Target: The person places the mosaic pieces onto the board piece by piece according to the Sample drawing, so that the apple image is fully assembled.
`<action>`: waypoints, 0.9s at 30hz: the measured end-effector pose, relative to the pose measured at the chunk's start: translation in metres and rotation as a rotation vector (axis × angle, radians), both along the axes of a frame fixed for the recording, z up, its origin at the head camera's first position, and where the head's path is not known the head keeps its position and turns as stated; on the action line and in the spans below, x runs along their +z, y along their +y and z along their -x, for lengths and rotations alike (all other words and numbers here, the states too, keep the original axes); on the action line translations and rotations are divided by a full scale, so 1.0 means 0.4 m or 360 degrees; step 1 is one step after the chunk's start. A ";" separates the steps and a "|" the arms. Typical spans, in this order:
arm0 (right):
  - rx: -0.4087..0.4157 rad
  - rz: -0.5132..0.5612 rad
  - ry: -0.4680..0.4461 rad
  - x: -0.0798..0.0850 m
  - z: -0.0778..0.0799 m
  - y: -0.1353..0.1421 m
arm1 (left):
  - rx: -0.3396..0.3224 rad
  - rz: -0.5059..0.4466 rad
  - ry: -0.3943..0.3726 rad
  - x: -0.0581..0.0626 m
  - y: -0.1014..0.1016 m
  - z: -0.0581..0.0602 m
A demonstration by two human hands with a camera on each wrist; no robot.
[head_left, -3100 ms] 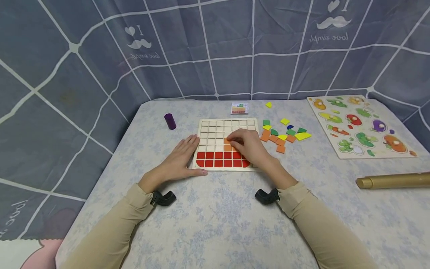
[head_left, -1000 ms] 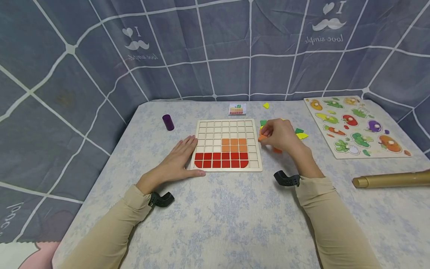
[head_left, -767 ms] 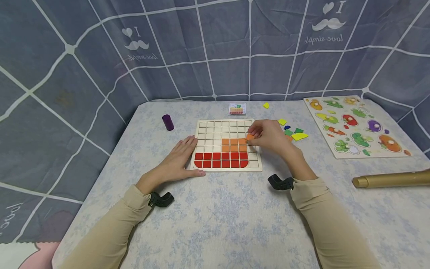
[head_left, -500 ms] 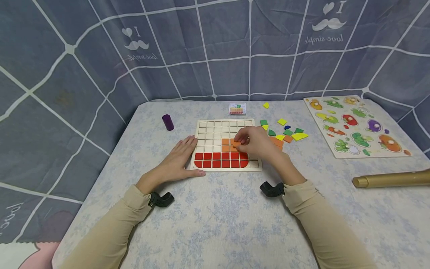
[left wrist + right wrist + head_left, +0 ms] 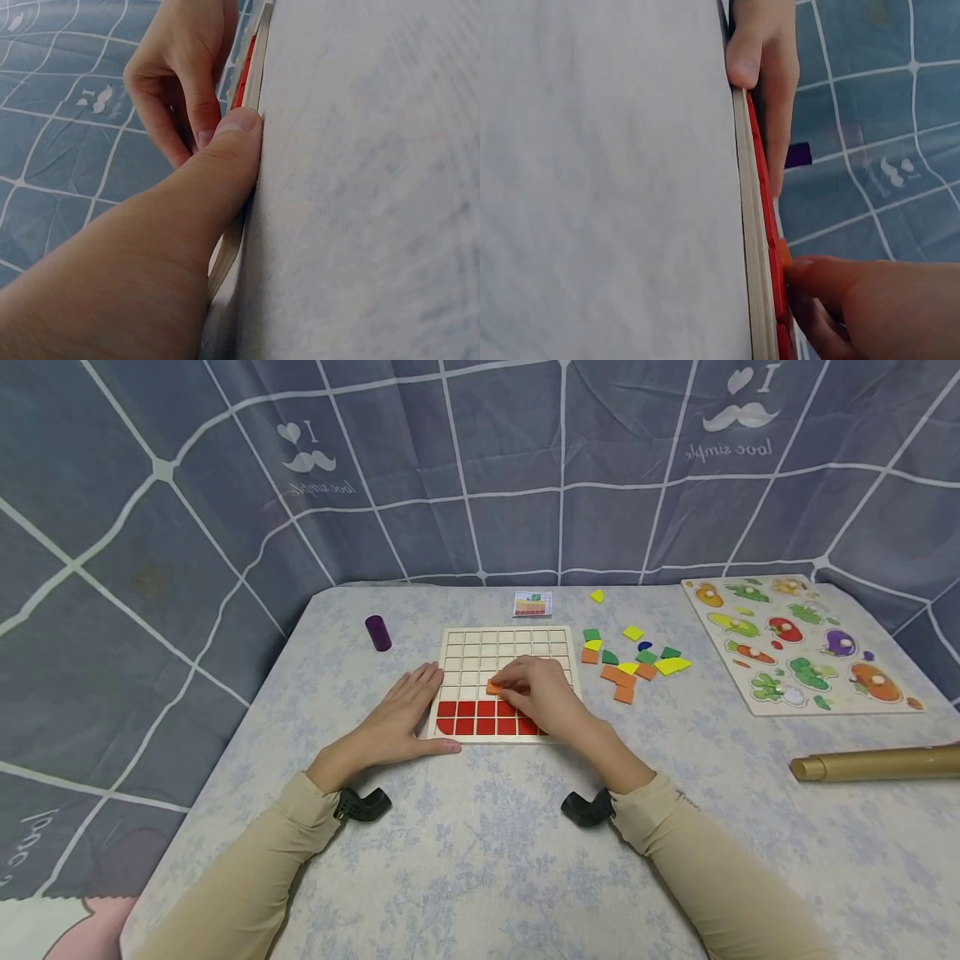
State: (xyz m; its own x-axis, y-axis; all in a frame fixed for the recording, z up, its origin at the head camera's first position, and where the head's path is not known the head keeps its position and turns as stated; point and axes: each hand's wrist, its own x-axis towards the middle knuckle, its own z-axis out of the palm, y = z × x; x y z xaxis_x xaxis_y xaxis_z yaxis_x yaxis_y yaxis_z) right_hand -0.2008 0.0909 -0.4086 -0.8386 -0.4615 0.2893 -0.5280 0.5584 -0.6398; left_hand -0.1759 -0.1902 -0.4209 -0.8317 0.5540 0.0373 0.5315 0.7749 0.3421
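A wooden grid board lies flat on the table, its two nearest rows bearing red tiles. Between thumb and fingers my right hand pinches an orange square tile over the cells just beyond the red rows. That hand hides the orange tiles to its right. The tile's edge also shows in the right wrist view. My left hand rests with straight fingers along the board's left edge, its thumb at the near left corner.
Loose orange, yellow, green and blue pieces lie right of the board. Behind it is a small picture card. A purple cylinder stands at left, a vegetable puzzle board and a gold tube at right.
My right hand has picked an orange tile from the loose pieces and carried it left over the board. Orange tiles were added on the board earlier. My left hand has stayed put.
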 end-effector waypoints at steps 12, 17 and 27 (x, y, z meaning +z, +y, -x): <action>0.0029 -0.0078 0.0097 -0.005 -0.004 -0.014 | -0.0015 -0.0023 -0.0007 0.004 0.004 0.003; 0.0071 -0.0079 0.0113 -0.007 -0.002 -0.012 | -0.0026 -0.0029 -0.0002 0.001 0.006 0.007; 0.0048 -0.0036 0.0073 0.000 0.006 -0.003 | -0.0002 -0.0012 -0.0003 -0.004 -0.002 0.004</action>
